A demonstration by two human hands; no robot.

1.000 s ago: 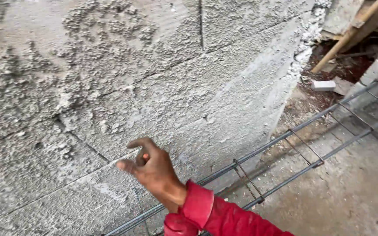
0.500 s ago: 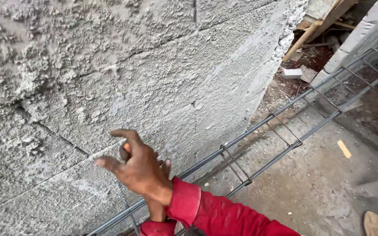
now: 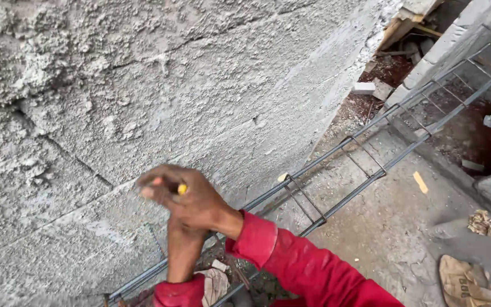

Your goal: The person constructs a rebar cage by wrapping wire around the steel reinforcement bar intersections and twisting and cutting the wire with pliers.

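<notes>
My two hands meet in front of a rough grey plastered block wall [image 3: 211,85]. My right hand [image 3: 197,200], in a red sleeve, is curled over the top of my left hand [image 3: 178,250], which rises from below and is mostly hidden. A small yellow object [image 3: 182,189] shows between the closed fingers; its shape is hidden. Both hands hover just above the steel rebar cage [image 3: 336,170] at the foot of the wall.
The rebar cage runs diagonally from the lower left to the upper right along the wall. A concrete floor [image 3: 382,227] lies to the right, with a crumpled sack [image 3: 467,281], a yellow scrap [image 3: 420,182], a low block wall [image 3: 456,40] and rubble beyond.
My right hand was alone with spread fingers before. Now my left hand has come up under it and both have closed together. The view has swung down and to the right.
</notes>
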